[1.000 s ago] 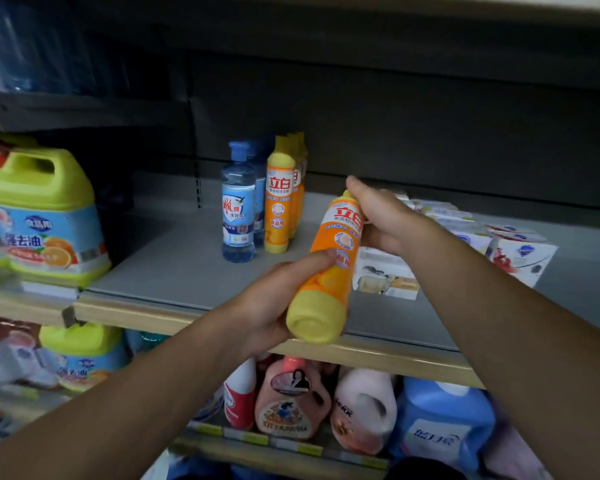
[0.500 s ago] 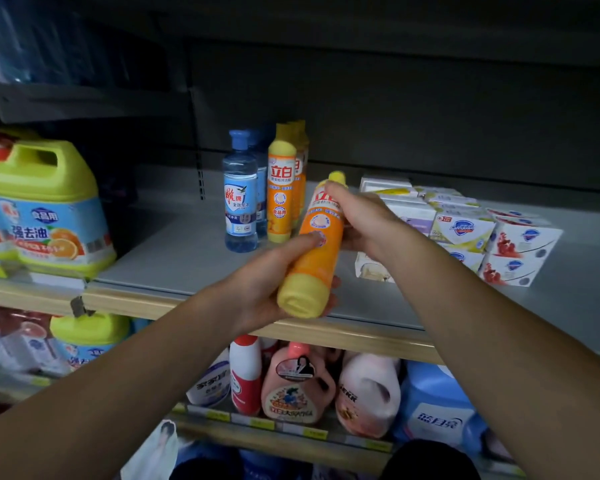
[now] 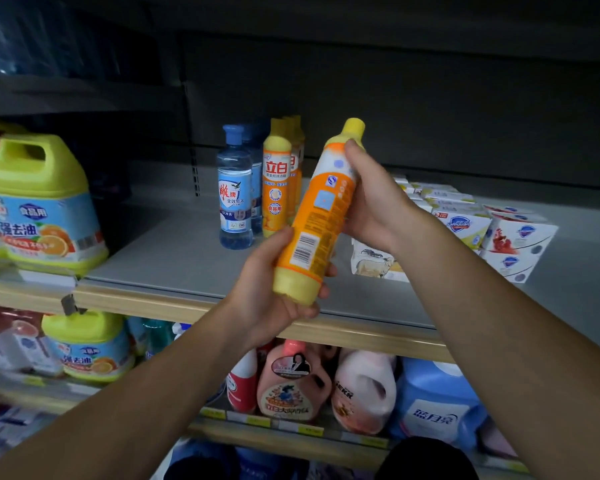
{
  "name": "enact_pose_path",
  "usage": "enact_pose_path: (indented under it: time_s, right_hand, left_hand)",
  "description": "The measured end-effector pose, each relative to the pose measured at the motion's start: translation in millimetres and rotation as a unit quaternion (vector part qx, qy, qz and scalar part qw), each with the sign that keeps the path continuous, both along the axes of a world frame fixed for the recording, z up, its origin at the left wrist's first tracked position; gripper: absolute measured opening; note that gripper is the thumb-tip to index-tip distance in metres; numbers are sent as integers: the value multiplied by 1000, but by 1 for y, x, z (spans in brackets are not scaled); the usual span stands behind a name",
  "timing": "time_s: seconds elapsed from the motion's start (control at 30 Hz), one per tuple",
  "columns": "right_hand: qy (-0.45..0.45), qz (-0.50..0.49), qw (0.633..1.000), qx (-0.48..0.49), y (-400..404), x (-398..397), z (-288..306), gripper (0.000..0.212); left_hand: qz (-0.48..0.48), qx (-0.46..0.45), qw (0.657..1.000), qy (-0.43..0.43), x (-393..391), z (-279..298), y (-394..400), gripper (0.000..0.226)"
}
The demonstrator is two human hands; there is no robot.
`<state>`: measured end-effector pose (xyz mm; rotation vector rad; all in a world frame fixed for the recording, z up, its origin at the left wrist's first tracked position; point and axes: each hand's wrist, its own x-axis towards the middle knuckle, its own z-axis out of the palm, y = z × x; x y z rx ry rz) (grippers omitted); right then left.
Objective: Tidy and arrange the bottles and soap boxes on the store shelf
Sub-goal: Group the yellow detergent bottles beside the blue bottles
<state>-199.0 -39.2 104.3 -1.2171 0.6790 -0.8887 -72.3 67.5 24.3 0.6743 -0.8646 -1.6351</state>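
I hold an orange dish-soap bottle (image 3: 317, 216) with a yellow cap and base, tilted with its cap up and to the right, barcode side facing me. My left hand (image 3: 274, 292) grips its base; my right hand (image 3: 373, 199) grips its upper part near the neck. It hangs above the front of the grey shelf (image 3: 174, 268). Behind it stand a row of blue clear bottles (image 3: 234, 199) and a row of matching orange bottles (image 3: 276, 188). Soap boxes (image 3: 506, 230) lie in stacks at the right, partly hidden by my right arm.
Large yellow-capped detergent jugs (image 3: 39, 209) stand on the neighbouring shelf at left. The shelf below holds pink, white and blue laundry jugs (image 3: 291, 386). A dark back panel closes the shelf behind. An upper shelf edge (image 3: 66, 95) overhangs at the left.
The bottle has been raised and turned from nearly lying flat to near upright, and rotated so its back label faces me. Both hands have kept hold throughout.
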Motion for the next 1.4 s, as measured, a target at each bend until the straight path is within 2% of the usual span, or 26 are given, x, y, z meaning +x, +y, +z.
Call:
enact_pose_path:
  time_s: [0.07, 0.13, 0.23, 0.27, 0.33, 0.43, 0.5, 0.53, 0.57, 0.63, 0.7, 0.77, 0.87, 1.03, 1.13, 1.23, 1.33, 1.4]
  right_hand:
    - [-85, 69, 993, 37, -1, -2, -4, 61]
    - [-98, 62, 993, 25, -1, -2, -6, 58]
    - [-71, -1, 997, 3, -4, -1, -6, 45]
    - [-44, -27, 999, -14, -5, -2, -5, 41]
    - [43, -86, 993, -70, -6, -3, -1, 37]
    - [154, -171, 965, -127, -5, 1, -1, 45]
    - [175, -190, 957, -135, -7, 6, -5, 55]
    - [179, -182, 959, -126, -8, 8, -6, 59]
    - [173, -163, 966, -105, -9, 8, -8, 59]
    - [119, -99, 987, -38, -13, 4, -12, 51]
    - [75, -47, 996, 21, -16, 1, -19, 46]
    - [77, -44, 995, 41, -18, 3, -29, 47]
    - [100, -69, 991, 52, -19, 9, -40, 47]
    - [114, -69, 990, 53, -19, 10, -41, 49]
    - [100, -77, 992, 19, -14, 11, -32, 44]
    - [132, -141, 977, -90, -10, 11, -20, 42]
    - [161, -185, 947, -207, -7, 14, -17, 44]
    - [174, -193, 930, -259, -7, 17, -20, 44]
  left_hand:
    - [-82, 16, 993, 79, 0, 2, 2, 66]
    - [-127, 15, 985, 118, 2, 0, 0, 71]
    - [-132, 11, 988, 78, 4, 0, -2, 74]
    - [-107, 14, 993, 44, 4, 2, -2, 74]
    - [12, 20, 998, -58, 1, 2, -4, 68]
    - [202, 16, 963, -178, -6, -2, -5, 37]
    - [251, 4, 943, -220, -8, -4, -5, 27]
    - [246, 3, 944, -220, -8, -4, -3, 28]
    - [218, 9, 956, -195, -8, -3, -2, 33]
    - [110, 57, 990, -70, -7, 1, 3, 49]
    - [8, 97, 994, 49, -6, 6, 8, 57]
    - [-44, 114, 987, 106, -6, 11, 9, 61]
    - [-62, 134, 979, 140, -10, 16, 10, 63]
    - [-63, 132, 982, 120, -5, 13, 8, 64]
    - [-32, 107, 994, 19, -2, 7, 3, 64]
    - [95, 45, 982, -159, 6, -4, -8, 41]
    - [158, -59, 918, -359, 24, -12, -16, 19]
    - [190, -108, 860, -460, 38, -19, -23, 23]
